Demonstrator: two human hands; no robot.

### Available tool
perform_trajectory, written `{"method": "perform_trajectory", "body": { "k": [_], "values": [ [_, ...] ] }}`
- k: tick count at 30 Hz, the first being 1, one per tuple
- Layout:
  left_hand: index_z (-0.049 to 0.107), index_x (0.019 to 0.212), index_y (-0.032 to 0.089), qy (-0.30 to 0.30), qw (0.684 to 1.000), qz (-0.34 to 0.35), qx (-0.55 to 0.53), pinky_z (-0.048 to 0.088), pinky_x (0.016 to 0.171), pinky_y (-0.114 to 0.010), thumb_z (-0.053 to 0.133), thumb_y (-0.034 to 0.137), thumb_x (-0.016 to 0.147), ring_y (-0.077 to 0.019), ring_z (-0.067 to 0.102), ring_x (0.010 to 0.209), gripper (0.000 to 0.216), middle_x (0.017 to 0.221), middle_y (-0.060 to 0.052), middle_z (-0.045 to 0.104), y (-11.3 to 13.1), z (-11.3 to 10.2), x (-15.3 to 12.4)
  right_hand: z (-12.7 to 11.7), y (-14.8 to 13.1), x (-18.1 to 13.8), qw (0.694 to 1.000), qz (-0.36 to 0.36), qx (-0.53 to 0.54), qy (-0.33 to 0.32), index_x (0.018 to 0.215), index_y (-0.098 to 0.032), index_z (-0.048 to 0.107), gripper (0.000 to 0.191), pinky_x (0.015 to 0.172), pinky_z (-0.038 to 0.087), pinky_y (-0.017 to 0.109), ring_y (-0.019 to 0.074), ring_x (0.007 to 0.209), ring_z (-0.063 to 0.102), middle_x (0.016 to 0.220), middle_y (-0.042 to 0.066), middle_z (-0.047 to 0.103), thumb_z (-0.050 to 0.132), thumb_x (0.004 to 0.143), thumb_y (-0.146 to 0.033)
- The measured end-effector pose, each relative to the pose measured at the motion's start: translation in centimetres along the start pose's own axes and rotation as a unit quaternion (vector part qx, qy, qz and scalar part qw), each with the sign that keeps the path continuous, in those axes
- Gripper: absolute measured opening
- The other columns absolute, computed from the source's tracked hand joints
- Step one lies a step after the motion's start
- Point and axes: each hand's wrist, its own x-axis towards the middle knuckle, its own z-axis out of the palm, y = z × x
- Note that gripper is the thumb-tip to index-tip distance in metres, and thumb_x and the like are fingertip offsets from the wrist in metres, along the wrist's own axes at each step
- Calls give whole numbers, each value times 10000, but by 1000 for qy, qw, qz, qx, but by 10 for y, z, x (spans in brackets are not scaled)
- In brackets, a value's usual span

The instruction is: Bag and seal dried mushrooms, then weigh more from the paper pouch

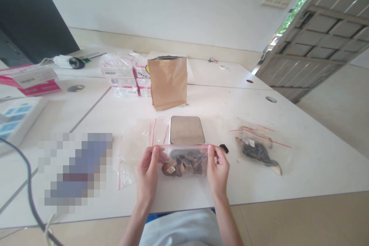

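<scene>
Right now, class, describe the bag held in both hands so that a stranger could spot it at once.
Start at the white table and find the flat scale before the brown paper pouch. Just nearer than the scale, the left hand and right hand hold a clear zip bag of dark pieces. Unlike the filled bag lying to the right, it is lifted.

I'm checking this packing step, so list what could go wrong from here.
1. The zip bag is pinched only at its top corners by the left hand and right hand; if the seal is not closed, the dark pieces inside could spill.
2. It hangs just in front of the scale and could knock it.
</scene>
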Motion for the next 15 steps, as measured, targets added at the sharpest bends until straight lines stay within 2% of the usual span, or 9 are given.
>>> {"method": "perform_trajectory", "body": {
  "k": [5, 11, 15],
  "values": [
    [623, 804, 173, 19, 1000, -1, 16, 492, 584, -220, 531, 522, 839, -128, 599, 582, 363, 659, -8, 631, -1, -1, -1, -2, 0, 1, 1000, 2, 14, -16, 815, -173, 641, 323, 673, 465, 286, 174, 696, 615, 716, 48, 684, 500, 888, -455],
    [644, 802, 170, -31, 999, 12, -12, 506, 695, -235, 463, 514, 882, -156, 645, 763, 397, 808, -52, 678, 0, -1, -4, -3, -1, 3, 996, 16, 75, -50, 773, -187, 613, 363, 684, 478, 289, 167, 704, 592, 731, 44, 654, 447, 902, -483],
    [608, 831, 180, -43, 998, -8, -46, 502, 615, -212, 585, 492, 818, -137, 639, 694, 313, 747, -17, 668, -2, -1, -5, -2, 0, 2, 993, 13, 91, -75, 816, -191, 623, 273, 691, 474, 283, 167, 743, 583, 786, 35, 636, 574, 830, -459]
  ]
}}
